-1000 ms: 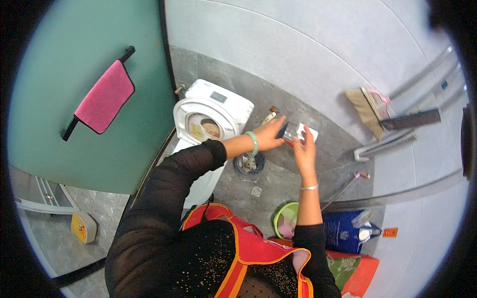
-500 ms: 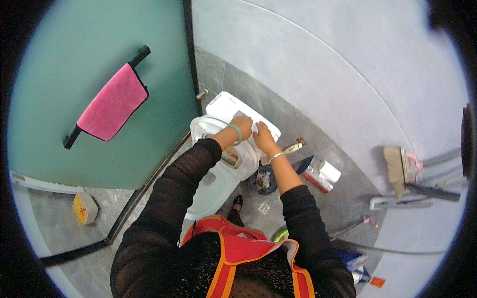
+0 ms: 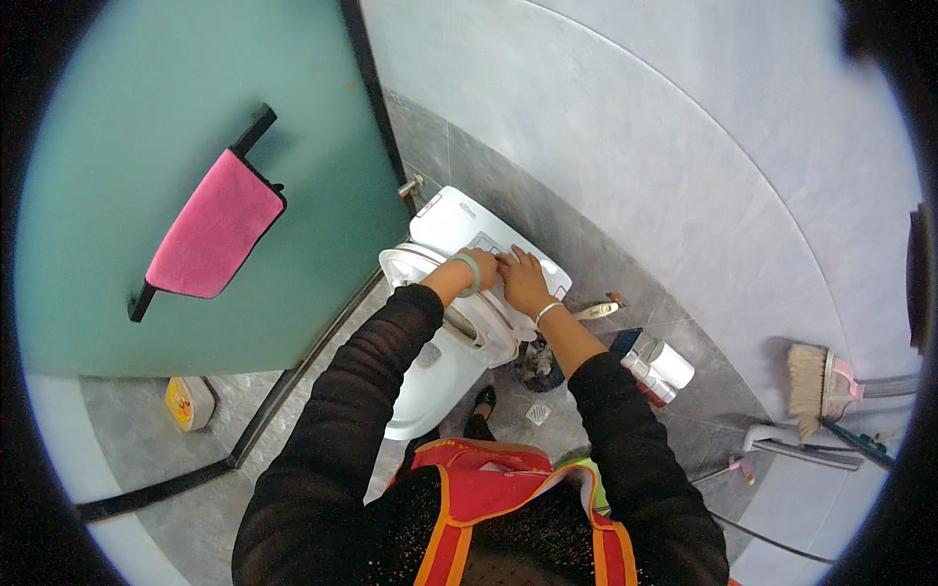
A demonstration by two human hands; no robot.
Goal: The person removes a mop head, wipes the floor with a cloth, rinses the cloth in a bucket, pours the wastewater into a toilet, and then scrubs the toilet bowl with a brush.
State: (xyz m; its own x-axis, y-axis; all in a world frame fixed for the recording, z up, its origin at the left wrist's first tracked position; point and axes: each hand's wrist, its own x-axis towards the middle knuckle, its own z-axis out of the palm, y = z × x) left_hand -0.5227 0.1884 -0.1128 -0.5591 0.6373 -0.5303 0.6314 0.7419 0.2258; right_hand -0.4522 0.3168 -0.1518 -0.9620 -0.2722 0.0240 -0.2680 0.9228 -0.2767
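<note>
Both my hands meet above the white toilet tank [image 3: 459,217], beside its grey square button plate. My left hand [image 3: 477,270], with a pale green bangle at the wrist, has its fingers curled together; what they hold, if anything, is hidden. Touching or nearly touching its fingertips is my right hand [image 3: 526,281], a silver bracelet on the wrist, its fingers stretched out and slightly apart. Just below them, the toilet's seat and lid [image 3: 401,262] stand raised against the tank. The white toilet bowl [image 3: 430,386] is partly covered by my left sleeve.
A pink cloth [image 3: 220,230] hangs on the black handle of a frosted glass door [image 3: 117,117]. Right of the toilet are a lined waste bin [image 3: 539,366], a pale-handled brush [image 3: 596,312] and white containers [image 3: 671,365]. A broom [image 3: 809,391] and squeegee [image 3: 801,449] lean farther right.
My hands have come together, the right hand moving in against the left one's fingertips. They are slightly lower and farther right in view, and the whole view has shifted a little.
</note>
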